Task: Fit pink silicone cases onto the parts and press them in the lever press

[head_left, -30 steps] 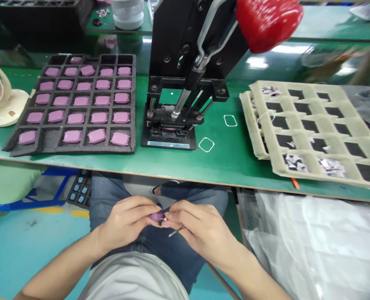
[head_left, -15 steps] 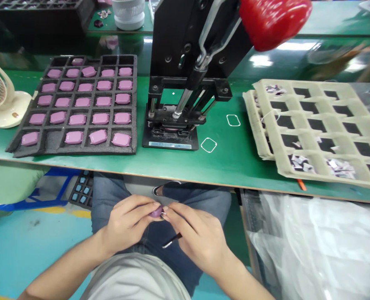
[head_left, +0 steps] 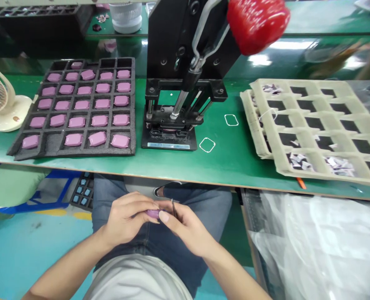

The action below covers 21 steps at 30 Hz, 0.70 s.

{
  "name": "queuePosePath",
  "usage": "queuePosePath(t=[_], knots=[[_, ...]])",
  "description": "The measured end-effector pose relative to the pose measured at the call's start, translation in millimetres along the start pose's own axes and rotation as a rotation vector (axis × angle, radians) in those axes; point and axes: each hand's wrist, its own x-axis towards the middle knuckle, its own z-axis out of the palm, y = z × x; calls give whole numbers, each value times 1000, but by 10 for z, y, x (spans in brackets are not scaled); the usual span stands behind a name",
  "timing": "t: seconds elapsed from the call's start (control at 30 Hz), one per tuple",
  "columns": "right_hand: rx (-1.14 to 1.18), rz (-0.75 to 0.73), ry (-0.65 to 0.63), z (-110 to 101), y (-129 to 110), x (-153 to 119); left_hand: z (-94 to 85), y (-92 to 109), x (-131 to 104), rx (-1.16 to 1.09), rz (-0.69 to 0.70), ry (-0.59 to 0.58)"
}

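Observation:
Above my lap, my left hand [head_left: 127, 217] pinches a small purple watch-like case [head_left: 153, 213] between thumb and fingers. From the other side my right hand [head_left: 185, 227] presses its thumb and fingers against the same case. Tucked in my right hand is a thin pair of tweezers [head_left: 173, 205], its metal end pointing up; the rest is hidden by the fingers. The case's underside is hidden too.
On the green bench [head_left: 235, 162] stand a black tray [head_left: 106, 151] of purple cases, a black press [head_left: 169, 141] with a red knob [head_left: 258, 25], and stacked cream trays [head_left: 274, 156]. Two white frame-shaped gaskets [head_left: 207, 145] lie beside the press. A fan [head_left: 12, 112] stands left.
My right hand has turned: the tweezers, earlier reaching to the case with their other end down, now point up. Its thumb now rests on the case, which has shifted slightly left.

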Motion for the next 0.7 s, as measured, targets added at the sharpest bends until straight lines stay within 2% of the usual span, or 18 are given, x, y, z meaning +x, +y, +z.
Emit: queuePosePath(t=[0.13,0.23,0.4,0.5,0.6,0.7], knots=[[122,-24,29,106,75,4,10,-47,-2,44,38,23],[81,-47,86,142,123,2,9,-63,-1,54,28,39],[75,16,127,154,136,-27,25,-72,38,-100,-47,70],[-28,-76,203,167,111,-14,47,-58,62,-122,-33,70],[-90,-122,229,137,87,26,20,-31,97,1,46,-1],[-208,-141,255,17,40,41,-77,1,259,179,139,-152]])
